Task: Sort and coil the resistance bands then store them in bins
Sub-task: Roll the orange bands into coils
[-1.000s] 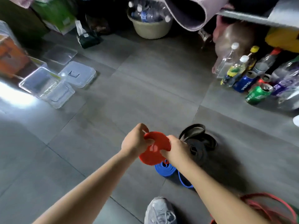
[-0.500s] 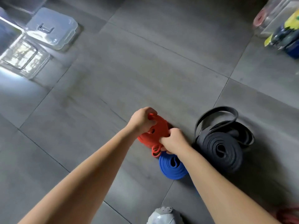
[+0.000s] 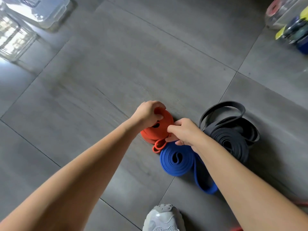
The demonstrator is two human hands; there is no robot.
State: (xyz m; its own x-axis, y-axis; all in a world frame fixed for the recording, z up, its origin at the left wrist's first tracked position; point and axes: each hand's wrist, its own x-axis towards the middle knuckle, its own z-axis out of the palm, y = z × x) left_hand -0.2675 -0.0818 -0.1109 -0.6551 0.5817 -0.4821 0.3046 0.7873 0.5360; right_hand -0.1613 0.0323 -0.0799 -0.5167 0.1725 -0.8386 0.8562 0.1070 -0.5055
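Both clamped on the orange coil (image 3: 160, 130) on the floor (image 3: 116, 72) beside the blue coil (image 3: 175, 165), left grip (image 3: 148, 114) and right grip (image 3: 185, 132) risk its loose tail (image 3: 158, 146) springing open once released.

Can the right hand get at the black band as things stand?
Probably yes: the black band lies just beside the right hand with nothing between them, though that hand pinches the orange band and would have to release it.
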